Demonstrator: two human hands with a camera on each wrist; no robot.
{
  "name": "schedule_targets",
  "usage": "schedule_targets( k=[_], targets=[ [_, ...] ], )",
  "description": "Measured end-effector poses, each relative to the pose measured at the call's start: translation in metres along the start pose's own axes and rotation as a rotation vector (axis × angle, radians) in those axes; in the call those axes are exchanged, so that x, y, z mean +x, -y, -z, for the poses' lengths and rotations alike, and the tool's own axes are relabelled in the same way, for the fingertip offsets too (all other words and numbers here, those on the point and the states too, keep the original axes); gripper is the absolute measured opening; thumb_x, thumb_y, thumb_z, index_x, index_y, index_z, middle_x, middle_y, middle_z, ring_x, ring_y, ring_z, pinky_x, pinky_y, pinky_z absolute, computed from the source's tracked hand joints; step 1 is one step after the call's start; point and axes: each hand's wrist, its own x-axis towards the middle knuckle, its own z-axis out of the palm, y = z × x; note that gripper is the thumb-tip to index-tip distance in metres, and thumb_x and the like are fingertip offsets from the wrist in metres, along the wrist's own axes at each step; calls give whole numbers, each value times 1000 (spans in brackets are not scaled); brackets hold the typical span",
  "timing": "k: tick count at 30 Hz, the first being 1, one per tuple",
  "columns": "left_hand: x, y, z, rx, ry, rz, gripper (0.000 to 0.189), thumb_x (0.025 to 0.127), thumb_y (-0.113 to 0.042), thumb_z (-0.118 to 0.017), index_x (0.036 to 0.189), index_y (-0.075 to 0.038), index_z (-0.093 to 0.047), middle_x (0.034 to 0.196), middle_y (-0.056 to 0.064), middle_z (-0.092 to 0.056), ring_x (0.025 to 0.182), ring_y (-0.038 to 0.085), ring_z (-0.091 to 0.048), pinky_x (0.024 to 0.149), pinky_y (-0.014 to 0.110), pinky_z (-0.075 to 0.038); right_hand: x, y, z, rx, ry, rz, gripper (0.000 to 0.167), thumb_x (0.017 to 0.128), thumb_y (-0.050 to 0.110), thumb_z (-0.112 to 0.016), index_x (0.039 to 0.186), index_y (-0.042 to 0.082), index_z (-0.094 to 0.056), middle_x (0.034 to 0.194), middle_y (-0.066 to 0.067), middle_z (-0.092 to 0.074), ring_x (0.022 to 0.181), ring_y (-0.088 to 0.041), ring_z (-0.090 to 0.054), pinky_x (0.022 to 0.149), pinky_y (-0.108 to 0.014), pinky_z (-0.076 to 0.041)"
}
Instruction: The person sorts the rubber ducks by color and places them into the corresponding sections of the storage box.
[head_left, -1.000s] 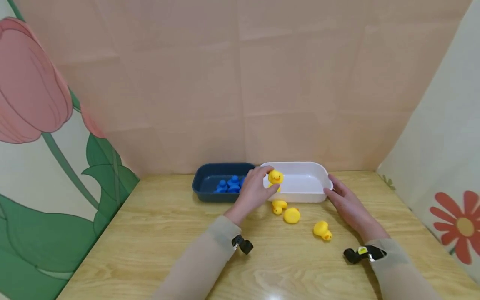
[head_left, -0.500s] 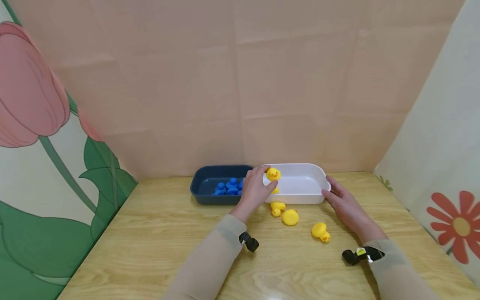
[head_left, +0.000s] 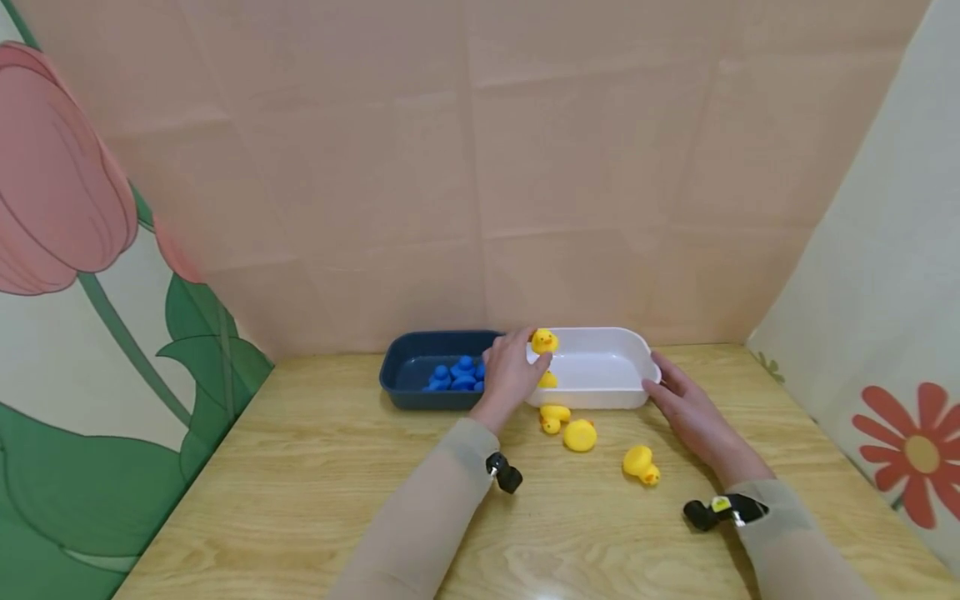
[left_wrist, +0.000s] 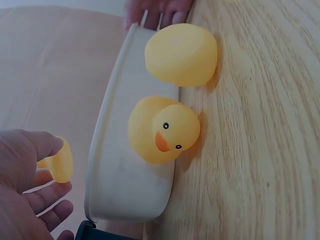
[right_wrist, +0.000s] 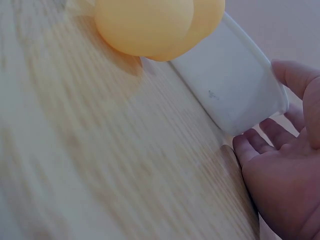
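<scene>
A small yellow rubber duck (head_left: 545,341) is pinched between the thumb and fingers of my left hand (head_left: 512,371), over the left end of a white tray (head_left: 600,398). Another yellow duck (head_left: 548,380) shows inside that tray, just below the held one. In the left wrist view, the held duck (left_wrist: 62,162) is partly covered by the thumb. My right hand (head_left: 690,408) grips the tray's right end; the right wrist view has its thumb at the rim and its fingers against the outer wall (right_wrist: 240,95).
Left of the white tray stands a dark blue tray (head_left: 408,400) with several blue ducks (head_left: 463,368). On the wooden table (head_left: 300,483), in front of the white tray, lie a tipped duck (head_left: 552,418), an overturned one (head_left: 581,436) and another (head_left: 641,465) further right.
My left hand has lifted the duck slightly relative to the white tray, uncovering more of the duck inside. The right hand keeps its hold on the tray's end. The head view has shifted a little.
</scene>
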Motion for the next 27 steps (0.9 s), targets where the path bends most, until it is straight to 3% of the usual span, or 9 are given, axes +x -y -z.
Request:
schedule_targets(
  k=[12,27],
  targets=[
    [-1,6,-2,-21,5,-15,58,107,-40,-76,159,-21,-60,157,0,-64,144,31,-54,118,52,-41,1,1,0,6,2,5,90,112,60,-55,179,35,0,185,-5,3,168,-42,-1,129,-69,-15],
    [-25,6,14,-132,26,-88,60,106,-36,-77,161,-21,-58,162,-1,-58,150,31,-48,122,54,-40,4,-2,2,-74,-32,30,89,112,61,-54,179,32,-4,185,-9,-5,168,-43,-5,129,-71,-10]
  ],
)
